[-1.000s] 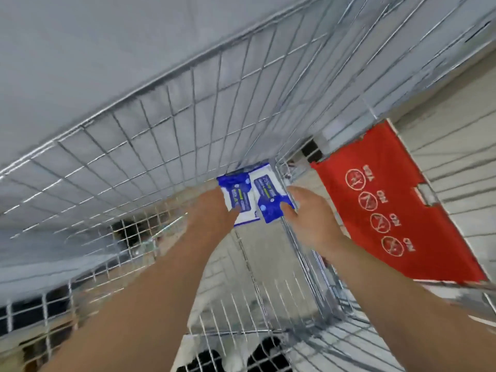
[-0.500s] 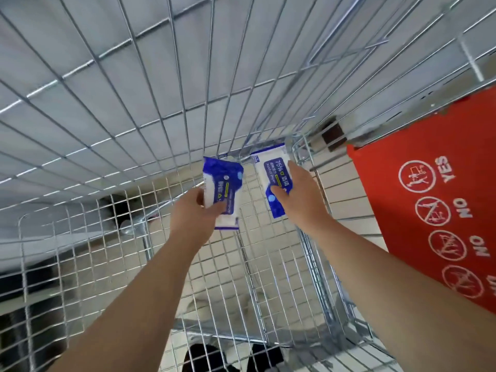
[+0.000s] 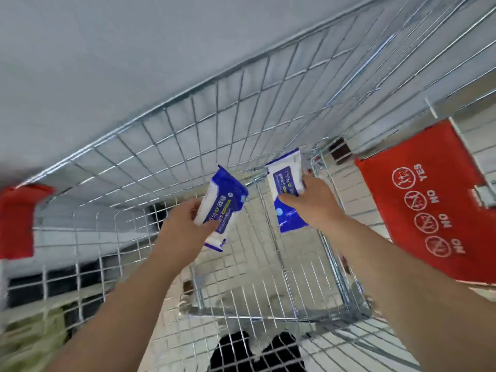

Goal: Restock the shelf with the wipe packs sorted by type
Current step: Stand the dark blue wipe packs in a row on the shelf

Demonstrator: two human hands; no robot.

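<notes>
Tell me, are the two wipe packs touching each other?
Apart. The head view shows a clear gap of cart mesh between the left pack and the right pack.

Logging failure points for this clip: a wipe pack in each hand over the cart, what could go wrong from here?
The left hand holds the left wipe pack by its lower part, so it may slip into the wire cart. The right wipe pack in the right hand looks much the same, blue and white, so types could get mixed when shelving.
</notes>
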